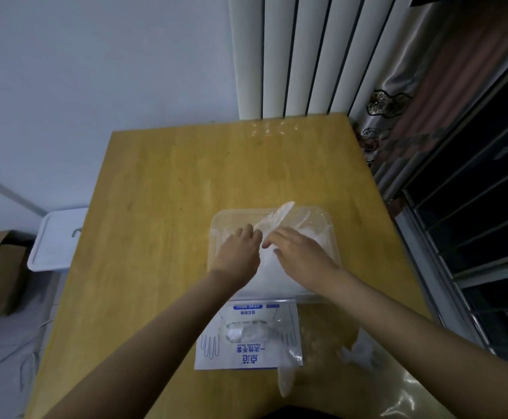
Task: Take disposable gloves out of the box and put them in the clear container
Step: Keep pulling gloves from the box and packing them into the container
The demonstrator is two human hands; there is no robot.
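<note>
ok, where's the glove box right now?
Head view, bottom centre: the glove box lies flat on the wooden table, just nearer the person than the clear container.

Left hand [237, 252] hides its fingertips at the translucent plastic gloves [280, 217]; print on the near white-and-blue glove box [246, 359] is illegible.

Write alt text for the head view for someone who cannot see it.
Two bare hands work over a clear container on a wooden table: the left hand pinches a raised glove, the right hand presses flat on the gloves piled inside. The glove box lies nearer the person, with loose gloves to its right.
</note>
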